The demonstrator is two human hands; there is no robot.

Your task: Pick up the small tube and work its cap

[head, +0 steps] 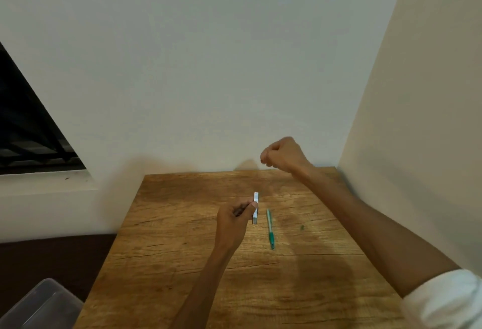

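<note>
Left hand (233, 220) pinches a slim white bar (255, 208) upright over the wooden table (182, 263) — long axis running away from the person. A green pen (270, 229) lies just right of it, parallel (left hand nearer). Right hand (283, 155) is raised near the wall, fingers curled — any contents cannot be seen.

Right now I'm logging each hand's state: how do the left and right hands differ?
The left hand grips a thin white block standing on edge on the wooden table; the right hand is curled and shows nothing in it. The left sits low by the green pen; the right is raised near the wall, away from it. Both have curled fingers and bare forearms.
</note>
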